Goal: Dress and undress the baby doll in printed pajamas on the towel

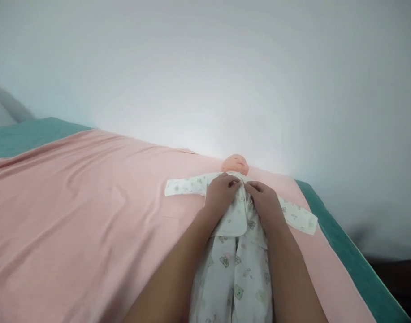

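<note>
A baby doll [237, 164] lies on its back, its head toward the wall. It wears a white printed baby shirt [232, 220] with both long sleeves spread out sideways, and matching printed trousers [222, 278]. Near the collar, my left hand [222, 193] pinches the left front edge of the shirt between thumb and fingers. Just across the front opening, my right hand [264, 199] pinches the other edge of the shirt. The lower front of the shirt hangs apart over the trousers. Whatever fastening sits between my fingertips is too small to make out.
A wrinkled pink sheet [74, 215] lies under the doll. Green bedding [353, 251] shows along the right side and at the far left. A white wall [192, 67] rises right behind the doll's head. Something dark [400, 278] is at the lower right.
</note>
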Demonstrator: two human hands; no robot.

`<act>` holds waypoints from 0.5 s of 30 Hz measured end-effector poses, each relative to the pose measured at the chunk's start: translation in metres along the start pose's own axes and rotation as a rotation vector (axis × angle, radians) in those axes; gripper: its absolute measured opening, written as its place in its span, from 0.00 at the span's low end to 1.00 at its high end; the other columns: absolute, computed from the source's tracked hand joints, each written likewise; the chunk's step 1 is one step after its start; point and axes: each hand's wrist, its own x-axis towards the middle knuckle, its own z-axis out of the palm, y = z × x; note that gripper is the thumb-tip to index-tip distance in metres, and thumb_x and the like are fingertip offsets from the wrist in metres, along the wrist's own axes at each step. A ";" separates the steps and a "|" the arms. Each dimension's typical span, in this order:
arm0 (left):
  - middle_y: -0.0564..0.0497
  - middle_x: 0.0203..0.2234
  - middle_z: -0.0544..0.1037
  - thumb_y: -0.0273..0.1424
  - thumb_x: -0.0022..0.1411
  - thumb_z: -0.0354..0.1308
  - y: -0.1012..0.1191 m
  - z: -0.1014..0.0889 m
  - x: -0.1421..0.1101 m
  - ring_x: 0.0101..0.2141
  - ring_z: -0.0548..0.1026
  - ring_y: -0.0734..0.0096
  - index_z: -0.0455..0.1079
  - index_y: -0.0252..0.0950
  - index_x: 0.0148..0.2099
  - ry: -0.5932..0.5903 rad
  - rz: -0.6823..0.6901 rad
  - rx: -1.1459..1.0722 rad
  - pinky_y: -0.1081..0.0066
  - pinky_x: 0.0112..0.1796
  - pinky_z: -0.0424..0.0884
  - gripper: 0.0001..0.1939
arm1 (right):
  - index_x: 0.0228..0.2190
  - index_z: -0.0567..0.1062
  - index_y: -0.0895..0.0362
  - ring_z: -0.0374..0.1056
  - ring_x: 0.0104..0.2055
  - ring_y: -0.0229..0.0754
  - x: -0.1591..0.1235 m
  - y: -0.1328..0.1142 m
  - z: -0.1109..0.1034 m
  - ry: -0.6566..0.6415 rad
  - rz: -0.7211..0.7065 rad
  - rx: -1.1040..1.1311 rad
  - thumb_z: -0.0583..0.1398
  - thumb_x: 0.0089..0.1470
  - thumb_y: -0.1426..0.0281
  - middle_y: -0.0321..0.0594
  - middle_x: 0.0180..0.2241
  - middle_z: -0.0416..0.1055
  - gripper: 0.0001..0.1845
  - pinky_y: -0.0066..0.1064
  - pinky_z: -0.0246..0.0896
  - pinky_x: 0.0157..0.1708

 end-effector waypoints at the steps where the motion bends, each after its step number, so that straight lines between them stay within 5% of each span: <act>1: 0.54 0.32 0.77 0.33 0.60 0.57 0.001 0.000 0.000 0.34 0.73 0.72 0.77 0.42 0.37 0.003 0.005 0.005 0.72 0.40 0.68 0.07 | 0.33 0.79 0.58 0.67 0.34 0.42 0.001 0.001 0.000 -0.010 0.012 0.058 0.60 0.47 0.58 0.39 0.32 0.76 0.17 0.31 0.60 0.33; 7: 0.53 0.34 0.77 0.32 0.63 0.55 0.004 -0.001 -0.004 0.37 0.74 0.71 0.77 0.42 0.37 -0.009 0.026 0.044 0.72 0.40 0.68 0.09 | 0.36 0.79 0.57 0.69 0.37 0.44 -0.001 0.001 -0.001 -0.053 0.011 0.208 0.63 0.46 0.58 0.40 0.33 0.77 0.18 0.34 0.63 0.36; 15: 0.54 0.31 0.79 0.27 0.60 0.56 0.006 -0.001 -0.004 0.35 0.75 0.70 0.75 0.40 0.35 0.007 0.060 0.048 0.71 0.39 0.69 0.07 | 0.34 0.79 0.57 0.70 0.37 0.43 -0.001 -0.002 -0.002 -0.122 -0.024 0.146 0.63 0.45 0.62 0.41 0.36 0.78 0.15 0.34 0.63 0.37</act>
